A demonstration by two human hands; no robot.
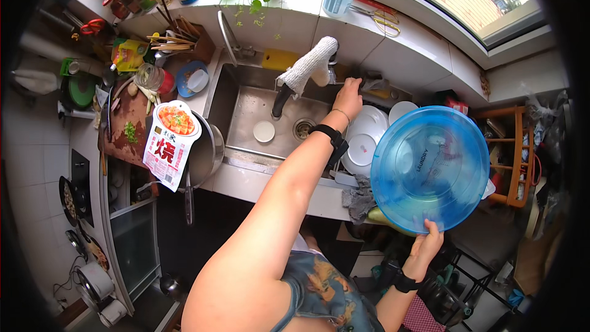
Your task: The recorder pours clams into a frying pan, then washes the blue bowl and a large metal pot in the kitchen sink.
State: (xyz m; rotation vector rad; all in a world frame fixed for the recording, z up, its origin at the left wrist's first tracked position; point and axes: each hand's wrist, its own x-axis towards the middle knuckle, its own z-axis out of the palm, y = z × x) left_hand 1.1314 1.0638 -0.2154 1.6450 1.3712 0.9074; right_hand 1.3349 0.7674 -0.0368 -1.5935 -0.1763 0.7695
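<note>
A translucent blue plastic basin is held up at its near rim by my right hand, the thumb over the edge. My left hand reaches past the right end of the stainless steel sink, beside a faucet fitting and a dark item behind the dishes; whether its fingers grip something cannot be told. White plates lie just below that hand. A faucet with a white knitted cover stands over the sink. In the sink sits a small round white lid or dish near the drain.
Left of the sink are a pan with a printed food pouch on it, a cutting board and a blue plate. A grey rag hangs at the counter's edge. A wooden rack stands far right.
</note>
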